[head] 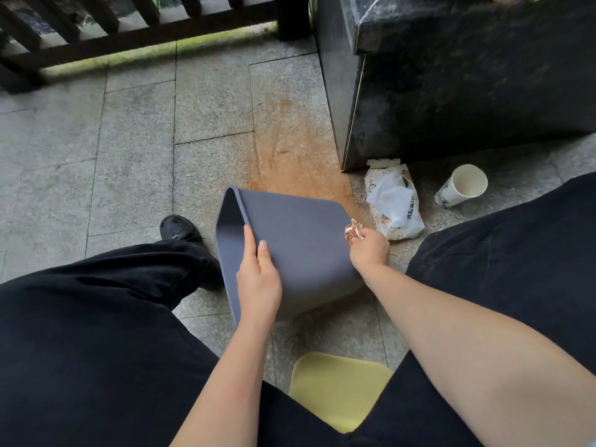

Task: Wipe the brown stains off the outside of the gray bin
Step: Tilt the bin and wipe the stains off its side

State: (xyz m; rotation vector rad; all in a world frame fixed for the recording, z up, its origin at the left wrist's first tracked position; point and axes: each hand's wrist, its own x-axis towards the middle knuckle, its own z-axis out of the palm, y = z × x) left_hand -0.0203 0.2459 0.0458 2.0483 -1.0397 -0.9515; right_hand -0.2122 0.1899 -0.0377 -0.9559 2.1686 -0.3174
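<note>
Head view: gray bin (300, 246) tipped on its side on paved floor, mouth left. Left hand (259, 279) clamped on near rim; right hand (369, 248) pinching brown-soiled wipe (353, 230) at right edge. Visible face clean; hidden sides possibly left.

We see soft daylight, brightest by the fence (96, 24) up top. Shadows are faint. The picture is sharp, but edges bend.
</note>
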